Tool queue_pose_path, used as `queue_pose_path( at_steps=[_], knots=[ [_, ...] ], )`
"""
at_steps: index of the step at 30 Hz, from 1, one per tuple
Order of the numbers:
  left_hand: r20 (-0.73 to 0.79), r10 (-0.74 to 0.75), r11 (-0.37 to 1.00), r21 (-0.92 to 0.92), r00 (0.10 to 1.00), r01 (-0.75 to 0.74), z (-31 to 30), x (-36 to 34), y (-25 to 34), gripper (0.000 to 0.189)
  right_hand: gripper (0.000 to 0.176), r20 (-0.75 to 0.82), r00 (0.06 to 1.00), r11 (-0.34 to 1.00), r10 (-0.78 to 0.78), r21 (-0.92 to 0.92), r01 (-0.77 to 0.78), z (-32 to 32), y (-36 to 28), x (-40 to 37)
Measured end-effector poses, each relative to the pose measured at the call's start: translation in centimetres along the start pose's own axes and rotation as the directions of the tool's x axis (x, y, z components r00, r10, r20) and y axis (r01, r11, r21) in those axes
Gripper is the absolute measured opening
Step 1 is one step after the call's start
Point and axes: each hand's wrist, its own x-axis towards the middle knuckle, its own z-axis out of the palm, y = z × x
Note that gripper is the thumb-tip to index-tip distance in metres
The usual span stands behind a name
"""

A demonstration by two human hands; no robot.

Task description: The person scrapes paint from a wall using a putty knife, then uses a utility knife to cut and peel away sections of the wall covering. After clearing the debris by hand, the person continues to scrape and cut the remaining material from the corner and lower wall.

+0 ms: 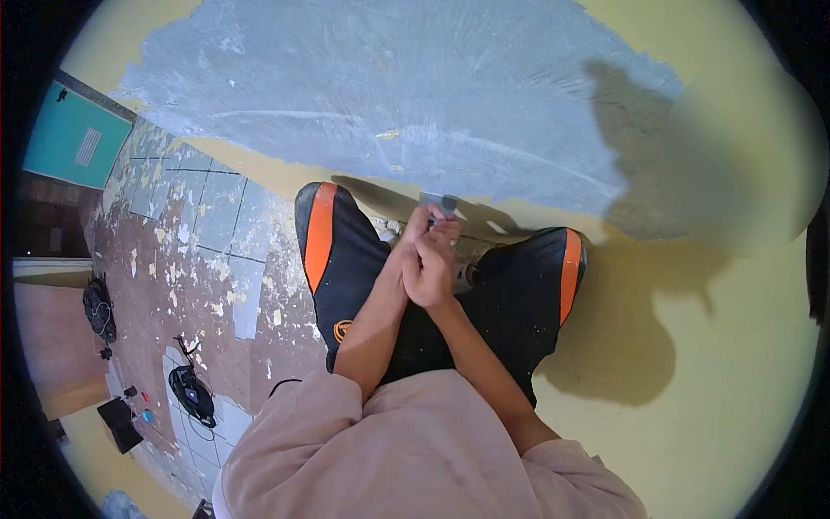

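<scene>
My left hand (421, 223) and my right hand (429, 270) are close together between my knees, partly overlapping. A small flat grey tool with a dark patch, which looks like a scraper (439, 202), sticks out past the fingers of my left hand, and that hand is closed on it. Just below, my right hand is closed with its fingers curled; whatever lies inside them is hidden. Directly ahead is a yellow wall (709, 346) with a large patch of grey plaster (389, 78), whose lower edge is near the tool.
My bent legs in black trousers (510, 303) flank the hands. To the left, the worn floor (173, 277) is spattered with pale flakes. A coiled black cable (192, 394), a black bag (98, 310) and a dark box (119, 426) lie there. A teal panel (73, 138) stands at far left.
</scene>
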Motion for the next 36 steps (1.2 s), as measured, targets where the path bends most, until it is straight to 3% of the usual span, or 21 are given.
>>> queue_pose_path(
  at_steps=[2,3,4,5,6,7,8,11,12,13,15,16,17,19,21,23,24,25,28,31,36],
  knots=[
    [-0.306,0.313,0.910,0.369,0.899,-0.191,2.6,0.6,-2.9,0.011,0.012,0.049,0.985,0.986,0.167,-0.031,-0.166,0.8,1.5,-0.5],
    [-0.410,0.659,0.658,0.720,0.631,-0.219,3.7,1.5,-3.6,0.010,0.012,0.047,0.990,0.991,0.133,-0.025,-0.132,0.3,1.0,0.4],
    [-0.182,0.365,0.488,0.872,0.913,-0.021,3.3,0.6,-2.0,0.012,0.010,-0.009,1.000,1.000,-0.019,0.005,0.019,-0.9,-0.2,1.1],
    [-0.181,0.371,0.488,0.872,0.911,-0.025,2.3,0.7,-0.7,0.012,0.009,-0.062,0.987,0.989,-0.145,0.025,0.147,-1.7,-1.0,1.1],
    [-0.309,0.014,0.955,0.286,0.951,0.078,2.0,0.9,0.2,0.011,0.008,-0.015,0.993,0.993,-0.113,0.016,0.114,-1.2,-1.1,0.6],
    [-0.151,-0.329,0.861,-0.452,0.932,0.231,1.1,0.8,0.6,0.012,0.008,0.093,0.993,0.995,-0.072,-0.056,0.078,-0.8,-1.0,0.3],
    [-0.508,0.115,0.993,0.046,0.854,-0.106,-4.5,-1.1,1.2,0.017,0.008,0.060,0.998,0.999,0.022,-0.030,-0.021,0.2,0.4,-0.1],
    [-0.264,0.111,0.929,0.370,0.958,-0.006,0.8,1.0,-0.7,0.021,0.014,-0.020,1.000,1.000,0.006,0.027,-0.005,-0.1,0.8,0.8],
    [-0.163,-0.312,0.877,-0.430,0.936,0.217,-0.1,1.2,0.7,0.010,0.020,-0.073,0.995,0.997,-0.068,0.041,0.071,-0.6,0.3,0.9],
    [-0.171,-0.311,0.874,-0.439,0.935,0.210,0.5,1.1,0.1,0.010,0.020,-0.070,0.996,0.998,-0.054,0.041,0.057,-0.6,0.3,0.7],
    [-0.593,0.258,0.917,0.399,0.763,-0.001,4.2,1.3,-2.3,0.018,0.020,-0.045,0.994,0.993,-0.103,0.046,0.105,-0.4,0.1,0.7],
    [-0.645,0.179,0.887,-0.222,0.743,-0.406,5.8,1.5,-3.7,0.015,0.019,-0.004,1.000,1.000,0.026,-0.009,-0.026,0.3,1.5,0.0],
    [-0.645,0.181,0.888,-0.217,0.743,-0.405,5.3,1.2,-3.5,0.015,0.019,-0.007,1.000,1.000,0.024,-0.005,-0.024,-0.1,0.8,0.2],
    [-0.150,-0.045,0.998,-0.046,0.988,0.038,2.6,0.9,-1.6,0.004,0.010,0.054,0.998,1.000,0.015,0.008,-0.015,-1.5,-0.5,1.1],
    [0.025,-0.371,0.865,-0.356,0.928,0.355,-0.3,1.2,-0.1,0.008,0.018,-0.032,0.993,0.994,-0.109,-0.001,0.109,-1.5,-1.3,1.5],
    [-0.251,0.351,0.774,0.620,0.902,-0.129,-0.9,-0.5,-1.7,0.011,0.019,-0.011,0.995,0.993,-0.104,-0.054,0.103,-0.6,0.2,1.2],
    [-0.128,0.494,0.663,0.696,0.860,-0.277,0.9,0.3,-3.3,0.012,0.018,0.003,0.999,0.998,0.048,-0.028,-0.048,0.2,2.3,0.4],
    [-0.123,0.482,0.665,0.696,0.867,-0.271,1.1,0.8,-3.0,0.012,0.018,-0.010,0.999,0.999,0.043,-0.032,-0.043,-0.4,2.0,0.7],
    [-0.544,-0.290,0.939,-0.319,0.788,0.126,0.5,3.5,-2.2,0.009,0.019,-0.043,0.994,0.995,0.097,-0.002,-0.098,-4.1,-1.7,0.9],
    [-0.491,-0.337,0.942,-0.182,0.804,0.283,7.2,5.4,-7.7,0.008,0.017,-0.116,0.985,0.992,-0.129,-0.019,0.128,-8.2,-5.1,0.8],
    [-0.643,-0.150,0.989,-0.108,0.751,0.105,3.0,7.1,-8.4,0.009,0.017,-0.155,0.983,0.995,0.097,-0.002,-0.098,-9.5,-1.3,-0.2]
  ],
)
